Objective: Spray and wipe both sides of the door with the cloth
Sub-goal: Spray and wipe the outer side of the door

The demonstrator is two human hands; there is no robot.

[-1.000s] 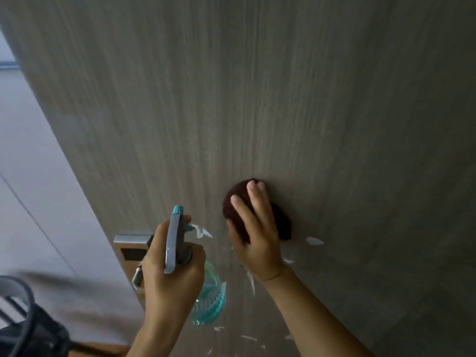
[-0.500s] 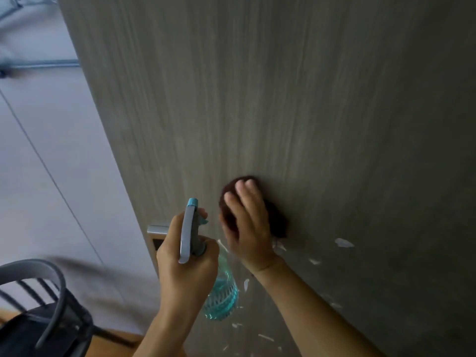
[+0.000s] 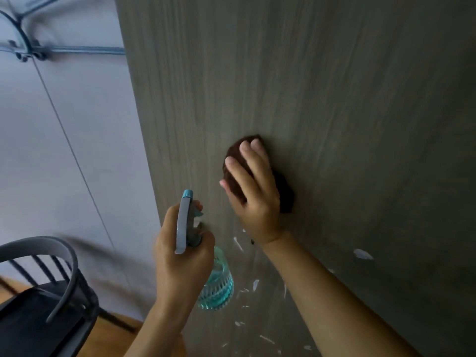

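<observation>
A grey-brown wood-grain door point(image 3: 309, 86) fills most of the view, with white marks on its lower part. My right hand point(image 3: 255, 194) presses a dark brown cloth point(image 3: 284, 191) flat against the door, fingers straight and pointing up. My left hand point(image 3: 183, 253) grips a spray bottle point(image 3: 217, 287) of teal liquid by its neck, close to the door and left of the cloth. Its grey trigger head point(image 3: 183, 222) points upward. The door handle is hidden behind my left hand.
A grey chair point(image 3: 51, 287) with a dark seat stands at the lower left, near the door's edge. Behind it is a pale wall point(image 3: 51, 150) with a pipe clipped along it near the top. A strip of wooden floor point(image 3: 113, 338) shows below.
The view has swung to the left, so the door edge and chair sit further right in the frame. My right hand has slid the cloth a little upward on the door. The handle has gone out of sight behind my left hand.
</observation>
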